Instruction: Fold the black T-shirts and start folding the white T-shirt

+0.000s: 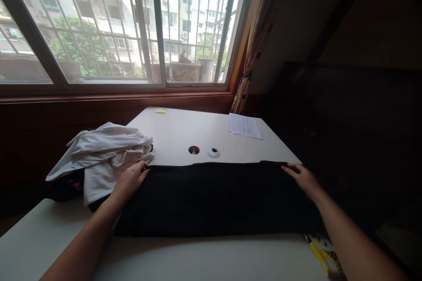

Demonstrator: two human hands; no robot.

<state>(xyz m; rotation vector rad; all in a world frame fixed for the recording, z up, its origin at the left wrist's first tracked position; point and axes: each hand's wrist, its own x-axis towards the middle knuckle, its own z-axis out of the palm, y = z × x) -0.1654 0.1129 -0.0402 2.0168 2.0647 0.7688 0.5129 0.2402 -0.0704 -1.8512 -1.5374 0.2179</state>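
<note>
A black garment, folded into a long flat band, lies across the white table in front of me. Its exact kind does not show. My left hand pinches its far left corner. At the far right corner, my right hand holds the edge between thumb and fingers. Beside my left hand is a crumpled white garment, heaped over dark cloth with a bit of pink on it. Something yellow, black and white sticks out by my right forearm, partly hidden.
The white table has a round cable hole with a loose round cover beside it. Printed papers lie at the far right, a yellow sticky note at the far left. Behind stands a barred window with a curtain.
</note>
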